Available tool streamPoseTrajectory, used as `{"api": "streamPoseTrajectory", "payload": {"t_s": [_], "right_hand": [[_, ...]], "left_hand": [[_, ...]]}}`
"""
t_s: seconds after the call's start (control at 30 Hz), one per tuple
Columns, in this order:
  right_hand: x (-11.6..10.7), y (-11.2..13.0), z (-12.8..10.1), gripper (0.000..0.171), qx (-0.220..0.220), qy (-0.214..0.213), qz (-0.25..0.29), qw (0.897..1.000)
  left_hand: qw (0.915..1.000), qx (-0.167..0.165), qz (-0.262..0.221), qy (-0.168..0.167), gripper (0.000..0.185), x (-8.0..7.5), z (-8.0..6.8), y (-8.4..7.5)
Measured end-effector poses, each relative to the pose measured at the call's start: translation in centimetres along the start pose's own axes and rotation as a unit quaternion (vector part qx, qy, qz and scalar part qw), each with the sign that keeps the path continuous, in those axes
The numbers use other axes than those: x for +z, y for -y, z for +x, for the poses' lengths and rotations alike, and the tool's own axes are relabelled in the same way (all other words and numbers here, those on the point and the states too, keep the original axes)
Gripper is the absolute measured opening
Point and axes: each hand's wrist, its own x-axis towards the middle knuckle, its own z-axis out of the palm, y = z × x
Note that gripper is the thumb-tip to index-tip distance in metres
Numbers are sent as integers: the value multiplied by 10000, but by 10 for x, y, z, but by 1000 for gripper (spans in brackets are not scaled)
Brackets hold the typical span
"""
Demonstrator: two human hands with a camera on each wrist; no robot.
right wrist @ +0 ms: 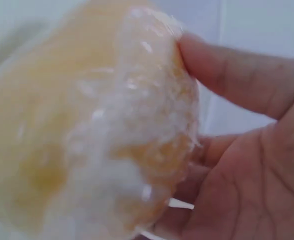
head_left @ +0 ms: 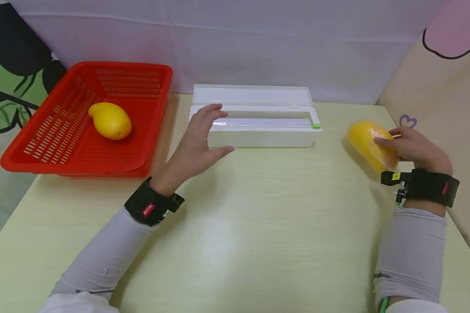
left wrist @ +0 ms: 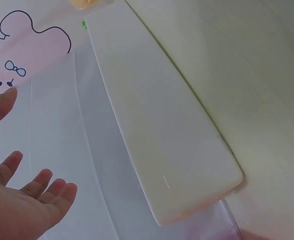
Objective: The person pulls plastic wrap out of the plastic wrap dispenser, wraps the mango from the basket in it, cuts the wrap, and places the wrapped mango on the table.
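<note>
While the right hand (head_left: 413, 148) is gripping a film-wrapped mango (head_left: 370, 144) near the table's (head_left: 258, 226) right edge, the wrapping step is looking finished.

The left hand (head_left: 199, 139) is hovering spread and holding nothing beside the open cling-film box (head_left: 258, 124) at the back edge. Judging by this, carrying the wrapped fruit across is calling for a firm hold; the red basket (head_left: 149, 74) at the back-left corner is holding one bare mango (head_left: 109, 120).

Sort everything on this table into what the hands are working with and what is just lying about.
In use: wrapped mango, gripped by the right hand; cling film dispenser, with the left hand open beside it.

Lying about: red basket; unwrapped mango inside it.
</note>
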Motion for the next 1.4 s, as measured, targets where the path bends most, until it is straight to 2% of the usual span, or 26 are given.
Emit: {"api": "streamPoseTrajectory", "payload": {"t_s": [0.13, 0.27, 0.43, 0.73, 0.87, 1.0, 1.1, 1.2, 1.3, 1.37, 1.4], "right_hand": [[4, -4, 9, 93, 208, 308, 219, 9991], [4, -7, 15, 80, 401, 591, 277, 9971], [3, -9, 18, 69, 572, 669, 430, 9952], [3, -9, 13, 78, 608, 710, 593, 9939], [3, -8, 10, 86, 525, 641, 410, 9957], [0, -5, 6, 97, 467, 385, 14, 9982], [-2, -2, 1, 102, 525, 7, -237, 9983], [-2, 4, -5, 105, 632, -670, -284, 9953], [1, 15, -9, 101, 528, -1401, -183, 9886], [4, 27, -8, 92, 267, -1776, -183, 9836], [7, 33, -6, 86, -6, -1956, -211, 9805]], "left_hand": [[9999, -46, 98, 133, 67, 1, -1, 1], [9996, -10, 142, 237, 68, 2, -1, 2], [9991, -45, 165, 377, 70, 3, 0, 2], [9981, -229, 199, 531, 73, 2, 0, 0], [9982, -179, 312, 471, 73, 0, 0, 0], [9985, -134, 372, 369, 71, -5, 2, 1], [9989, -113, 410, 199, 69, -10, 4, 3], [9988, -78, 431, -198, 64, -18, 6, 8], [9972, -15, 395, -639, 57, -23, 8, 14], [9960, -140, 494, -734, 55, -21, 9, 18], [9957, -212, 574, -702, 54, -19, 9, 20]]}}
